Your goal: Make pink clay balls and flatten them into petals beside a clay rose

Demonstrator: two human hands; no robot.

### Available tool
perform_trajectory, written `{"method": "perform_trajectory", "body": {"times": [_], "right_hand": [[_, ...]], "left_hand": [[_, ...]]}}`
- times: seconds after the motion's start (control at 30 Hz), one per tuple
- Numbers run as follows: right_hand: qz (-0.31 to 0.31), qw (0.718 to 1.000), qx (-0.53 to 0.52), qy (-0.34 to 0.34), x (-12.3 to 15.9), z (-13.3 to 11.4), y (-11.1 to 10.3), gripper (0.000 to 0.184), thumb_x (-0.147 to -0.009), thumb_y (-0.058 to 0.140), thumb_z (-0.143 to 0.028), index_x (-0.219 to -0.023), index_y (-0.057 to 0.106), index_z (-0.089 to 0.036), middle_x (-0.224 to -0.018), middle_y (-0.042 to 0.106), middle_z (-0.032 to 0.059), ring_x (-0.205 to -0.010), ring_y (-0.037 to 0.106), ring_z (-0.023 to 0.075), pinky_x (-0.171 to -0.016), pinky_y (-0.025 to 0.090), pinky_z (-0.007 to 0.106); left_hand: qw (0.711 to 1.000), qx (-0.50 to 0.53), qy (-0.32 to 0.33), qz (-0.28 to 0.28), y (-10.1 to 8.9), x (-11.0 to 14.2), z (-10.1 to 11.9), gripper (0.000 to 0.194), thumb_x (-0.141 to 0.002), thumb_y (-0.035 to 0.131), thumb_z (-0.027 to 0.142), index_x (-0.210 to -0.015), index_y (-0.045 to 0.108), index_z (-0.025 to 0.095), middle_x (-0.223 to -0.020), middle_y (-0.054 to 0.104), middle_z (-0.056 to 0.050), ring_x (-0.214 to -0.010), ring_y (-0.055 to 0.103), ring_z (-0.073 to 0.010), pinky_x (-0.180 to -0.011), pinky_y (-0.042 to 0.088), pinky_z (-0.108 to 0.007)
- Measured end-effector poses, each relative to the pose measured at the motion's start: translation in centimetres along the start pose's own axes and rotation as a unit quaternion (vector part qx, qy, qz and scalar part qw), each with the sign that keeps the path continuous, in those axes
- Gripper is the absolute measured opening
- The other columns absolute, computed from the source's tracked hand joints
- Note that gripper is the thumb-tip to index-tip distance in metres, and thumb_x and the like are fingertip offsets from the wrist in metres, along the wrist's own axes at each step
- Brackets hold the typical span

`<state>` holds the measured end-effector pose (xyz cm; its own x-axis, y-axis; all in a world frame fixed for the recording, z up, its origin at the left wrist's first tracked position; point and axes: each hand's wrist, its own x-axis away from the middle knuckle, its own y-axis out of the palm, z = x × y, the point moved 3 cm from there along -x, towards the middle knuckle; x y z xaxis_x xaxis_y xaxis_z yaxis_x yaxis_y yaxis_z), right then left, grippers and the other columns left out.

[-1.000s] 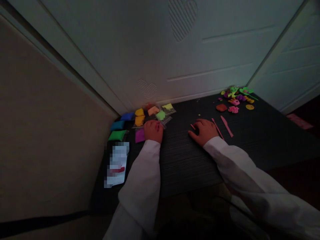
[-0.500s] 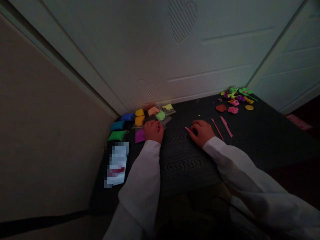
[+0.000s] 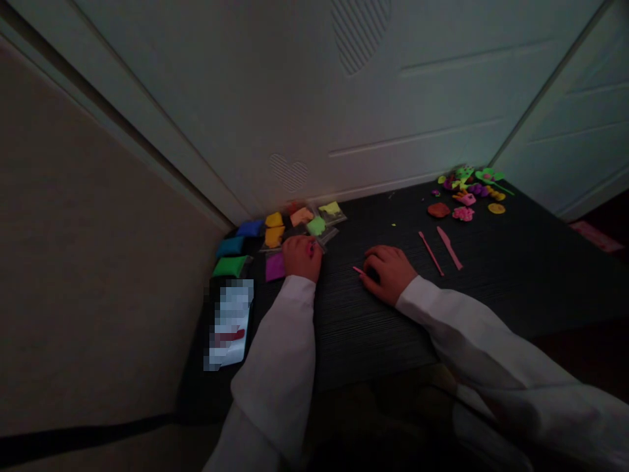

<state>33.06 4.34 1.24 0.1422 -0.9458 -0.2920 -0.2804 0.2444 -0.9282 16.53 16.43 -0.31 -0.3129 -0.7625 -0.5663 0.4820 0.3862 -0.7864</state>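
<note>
My left hand [image 3: 301, 257] is closed round a small pink piece [image 3: 310, 249], seemingly modelling clay, that shows at the edge of the fingers. It rests beside the bagged clay, just right of a purple packet [image 3: 275, 267]. In my right hand [image 3: 390, 272] the fingers pinch a thin pink modelling tool [image 3: 358, 269]. Only its tip sticks out toward the left; the rest is hidden by the hand. To the right of that hand lie a thin pink stick tool [image 3: 431, 254] and a pink plastic knife [image 3: 449, 248].
Green [image 3: 230, 267], blue [image 3: 250, 229] and yellow-orange [image 3: 274, 236] clay packets line the dark table's [image 3: 363, 341] left side, above a lit phone [image 3: 230, 324]. Shaped clay pieces, including a red lump [image 3: 438, 210] and a green flower-like one [image 3: 489, 175], sit at the back right. A white panel [image 3: 432, 98] stands behind.
My right hand has shifted slightly left and toward me, with the pink tool in it. The left hand stays in place. The view has turned a little.
</note>
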Motion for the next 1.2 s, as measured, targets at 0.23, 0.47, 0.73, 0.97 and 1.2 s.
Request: {"method": "perform_trajectory", "body": {"times": [0.23,0.47,0.73,0.97,1.2], "right_hand": [[-0.028,0.999,0.029,-0.034,0.4,-0.3,0.2,0.048,-0.077,0.037,-0.049,-0.121,0.035,-0.029,-0.131,0.030,0.0066,-0.119,0.023,0.0247,-0.093,0.011,0.046],[-0.046,0.996,0.062,-0.040,0.7,-0.3,0.8,0.051,-0.078,0.027,-0.056,-0.122,0.035,-0.032,-0.136,0.022,0.0065,-0.122,0.019,0.0256,-0.094,0.006,0.049],[-0.054,0.994,0.077,-0.048,0.9,-0.5,0.5,0.053,-0.076,0.026,-0.060,-0.121,0.034,-0.035,-0.137,0.019,0.0059,-0.122,0.018,0.0256,-0.094,0.006,0.049],[-0.048,0.995,0.080,-0.026,0.9,-0.2,0.4,0.050,-0.080,0.022,-0.054,-0.121,0.037,-0.030,-0.136,0.018,0.0106,-0.122,0.017,0.0283,-0.092,0.007,0.052],[-0.058,0.994,0.073,-0.055,1.0,-1.0,0.6,0.048,-0.079,0.023,-0.056,-0.119,0.038,-0.035,-0.136,0.021,0.0054,-0.122,0.019,0.0236,-0.095,0.007,0.048]], "left_hand": [[1.000,0.002,-0.001,0.004,0.0,0.1,-0.2,0.022,-0.079,0.045,0.030,-0.090,0.053,0.013,-0.096,0.054,-0.006,-0.092,0.049,-0.0172,-0.081,0.039,-0.040],[1.000,0.006,0.002,0.006,0.0,0.1,-0.2,0.022,-0.079,0.045,0.030,-0.090,0.053,0.013,-0.097,0.054,-0.006,-0.092,0.049,-0.0172,-0.081,0.039,-0.040],[1.000,0.000,0.002,0.016,-0.1,0.1,-0.1,0.022,-0.079,0.045,0.030,-0.089,0.053,0.013,-0.095,0.054,-0.005,-0.090,0.050,-0.0167,-0.080,0.040,-0.039],[1.000,-0.014,0.005,0.008,0.0,0.1,-0.1,0.022,-0.079,0.045,0.030,-0.090,0.053,0.013,-0.096,0.054,-0.006,-0.091,0.050,-0.0170,-0.081,0.039,-0.040],[1.000,-0.025,0.009,0.002,0.0,0.1,-0.1,0.022,-0.079,0.045,0.030,-0.090,0.053,0.013,-0.096,0.054,-0.005,-0.091,0.050,-0.0169,-0.080,0.040,-0.039]]}}
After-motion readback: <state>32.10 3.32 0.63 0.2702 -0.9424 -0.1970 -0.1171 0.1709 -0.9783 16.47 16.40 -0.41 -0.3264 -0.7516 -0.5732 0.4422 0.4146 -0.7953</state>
